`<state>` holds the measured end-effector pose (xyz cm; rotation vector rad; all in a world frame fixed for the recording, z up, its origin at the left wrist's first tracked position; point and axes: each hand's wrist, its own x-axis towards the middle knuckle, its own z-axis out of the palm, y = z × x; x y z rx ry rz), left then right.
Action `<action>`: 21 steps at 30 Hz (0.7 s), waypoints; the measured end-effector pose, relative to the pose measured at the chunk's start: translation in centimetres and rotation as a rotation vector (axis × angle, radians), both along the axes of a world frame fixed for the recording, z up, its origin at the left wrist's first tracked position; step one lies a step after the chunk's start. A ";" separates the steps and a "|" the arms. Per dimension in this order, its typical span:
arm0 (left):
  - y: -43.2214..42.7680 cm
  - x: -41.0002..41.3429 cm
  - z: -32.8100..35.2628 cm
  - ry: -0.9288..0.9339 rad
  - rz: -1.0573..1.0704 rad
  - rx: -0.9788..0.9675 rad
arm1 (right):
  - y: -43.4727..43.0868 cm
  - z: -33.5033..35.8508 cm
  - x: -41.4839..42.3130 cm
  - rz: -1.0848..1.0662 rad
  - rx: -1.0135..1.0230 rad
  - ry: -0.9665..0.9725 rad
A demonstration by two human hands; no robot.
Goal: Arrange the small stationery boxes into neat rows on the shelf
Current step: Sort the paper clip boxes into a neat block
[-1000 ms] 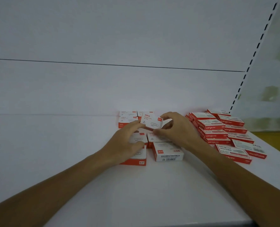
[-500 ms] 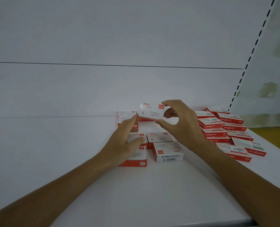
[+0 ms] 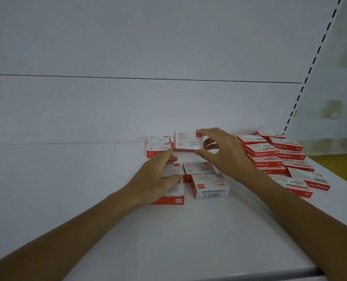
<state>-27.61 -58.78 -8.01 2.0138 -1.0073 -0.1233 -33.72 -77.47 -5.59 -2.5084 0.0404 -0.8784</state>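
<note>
Over the white shelf [image 3: 67, 199], your right grip [image 3: 225, 157] pinches a small red-and-white cardboard box [image 3: 186, 141], left grip [image 3: 154, 179] released; middle boxes [image 3: 209, 185] await neat rows.

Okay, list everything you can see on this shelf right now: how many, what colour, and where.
held box: one, white and red, lifted above the back of the middle group.
paper clip boxes: at least six, white and red, lying mid-shelf, two stacked at back left.
staple boxes: about ten, red with white tops, in rows at right.
shelf: one, white, under everything.
back panel: one, white, behind the boxes.
slotted post: one, white with dark slots, far right.
left hand: rests on the near-left boxes, forefinger at the held box.
right hand: its grip pinches the held box's right end.
</note>
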 end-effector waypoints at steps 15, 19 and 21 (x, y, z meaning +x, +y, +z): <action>-0.1 0.5 0.1 -0.170 -0.032 0.000 | -0.3 -0.4 4.7 -0.207 -0.002 0.400; 0.0 0.5 0.0 -0.161 -0.037 -0.002 | -0.3 -0.3 5.1 -0.209 -0.022 0.417; -0.1 0.5 -0.1 -0.158 -0.031 0.003 | -0.3 0.0 5.3 -0.203 -0.030 0.436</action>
